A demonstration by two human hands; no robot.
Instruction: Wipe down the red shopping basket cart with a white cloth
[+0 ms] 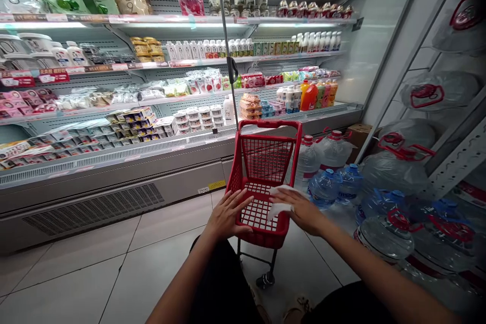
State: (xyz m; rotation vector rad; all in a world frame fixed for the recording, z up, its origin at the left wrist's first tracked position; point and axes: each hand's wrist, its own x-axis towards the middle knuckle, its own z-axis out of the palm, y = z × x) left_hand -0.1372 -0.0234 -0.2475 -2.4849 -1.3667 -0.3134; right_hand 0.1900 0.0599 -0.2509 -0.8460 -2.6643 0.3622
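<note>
A small red shopping cart [266,235] with a plastic mesh basket stands right in front of me. Over the left rim of its basket lies my left hand [227,215], fingers stretched and spread, nothing held in it. My right hand [304,212] is at the basket's right side, with a crumpled white tissue [280,208] in its fingers. Part of the tissue hangs over the basket's mesh floor. The cart's red handle [269,124] is on the far side, towards the fridge.
An open display fridge [182,159] with shelves of dairy, drinks and packets runs along the back, a thin metal door edge [224,15] before it. Several large water bottles [383,238] crowd the right side. Tiled floor [91,263] lies at left.
</note>
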